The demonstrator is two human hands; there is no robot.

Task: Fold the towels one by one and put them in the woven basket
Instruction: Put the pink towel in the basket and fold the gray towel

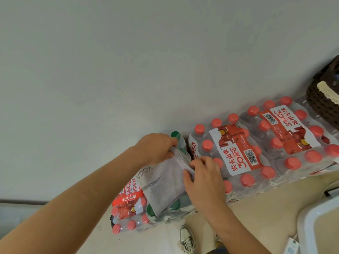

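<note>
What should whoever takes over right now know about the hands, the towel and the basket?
Left hand grips the grey towel at its far corner; right hand pinches its right edge.
Towel lies partly folded on the bottled-water packs.
Woven basket sits at far right, beyond the packs; contents not visible.
Left: finish this fold, put it in the basket.

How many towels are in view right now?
1: the grey towel, pinched by left hand and right hand on the bottle packs. The cream piece in the woven basket may be another; cannot tell.
</note>
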